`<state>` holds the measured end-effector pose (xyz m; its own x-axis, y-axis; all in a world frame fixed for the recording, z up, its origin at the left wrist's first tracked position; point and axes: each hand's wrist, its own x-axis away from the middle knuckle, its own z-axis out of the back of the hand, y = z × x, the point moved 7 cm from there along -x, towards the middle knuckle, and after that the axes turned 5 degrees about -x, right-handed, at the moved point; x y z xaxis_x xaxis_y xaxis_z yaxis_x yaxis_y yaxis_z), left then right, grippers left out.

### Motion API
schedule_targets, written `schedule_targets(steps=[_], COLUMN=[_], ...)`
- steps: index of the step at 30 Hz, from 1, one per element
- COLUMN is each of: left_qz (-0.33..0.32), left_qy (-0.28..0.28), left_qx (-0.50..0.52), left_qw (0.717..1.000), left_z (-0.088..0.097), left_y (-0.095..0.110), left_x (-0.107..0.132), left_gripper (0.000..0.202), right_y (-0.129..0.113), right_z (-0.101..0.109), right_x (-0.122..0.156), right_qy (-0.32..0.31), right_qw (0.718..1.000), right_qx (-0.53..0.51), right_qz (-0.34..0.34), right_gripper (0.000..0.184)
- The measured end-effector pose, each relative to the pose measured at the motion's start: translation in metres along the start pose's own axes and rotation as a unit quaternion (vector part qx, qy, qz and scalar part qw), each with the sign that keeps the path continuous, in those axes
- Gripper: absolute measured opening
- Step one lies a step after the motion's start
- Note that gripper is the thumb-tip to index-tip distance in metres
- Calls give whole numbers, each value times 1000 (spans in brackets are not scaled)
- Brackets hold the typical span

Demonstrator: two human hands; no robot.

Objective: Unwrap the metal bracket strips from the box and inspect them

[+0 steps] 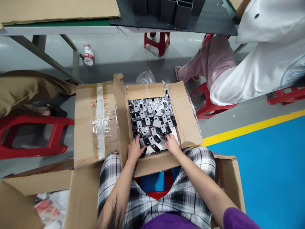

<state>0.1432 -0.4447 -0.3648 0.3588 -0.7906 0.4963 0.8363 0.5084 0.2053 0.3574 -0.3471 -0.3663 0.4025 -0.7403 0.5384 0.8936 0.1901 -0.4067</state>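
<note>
An open cardboard box in front of me holds many small black and grey rectangular casings, several with a dark notch or hole at one end. My left hand is at the near left of the pile, its thumb and forefinger apart around a grey-faced casing. At the near right, the fingertips of my right hand close on a black casing. Some pieces under the fingers are hidden. Clear plastic wrap shows among the far casings, and a white sheet lies beneath the near ones.
A taped carton stands left of the box. Open cartons flank my legs, the left one holding plastic bags. Ahead is a worktable with black rectangular tubes. Another person sits at right; red stools stand around.
</note>
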Motion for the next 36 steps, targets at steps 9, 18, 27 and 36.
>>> schedule_targets(steps=[9, 18, 27, 36], left_qz=[10, 2, 39, 44], left_qy=[-16, 19, 6, 12], left_qx=[118, 118, 131, 167], left_qw=[993, 993, 991, 985], left_z=[-23, -11, -17, -22], left_y=[-4, 4, -2, -3], left_x=[-14, -6, -6, -1], left_gripper=[72, 69, 51, 46], right_y=[-33, -68, -97, -75], right_z=[-15, -15, -33, -38], right_x=[-9, -4, -13, -6], right_qy=[-39, 8, -36, -31], right_qw=[999, 996, 989, 996], right_qx=[-8, 42, 95, 40], right_qz=[-11, 76, 109, 73], right_gripper=[45, 37, 53, 64])
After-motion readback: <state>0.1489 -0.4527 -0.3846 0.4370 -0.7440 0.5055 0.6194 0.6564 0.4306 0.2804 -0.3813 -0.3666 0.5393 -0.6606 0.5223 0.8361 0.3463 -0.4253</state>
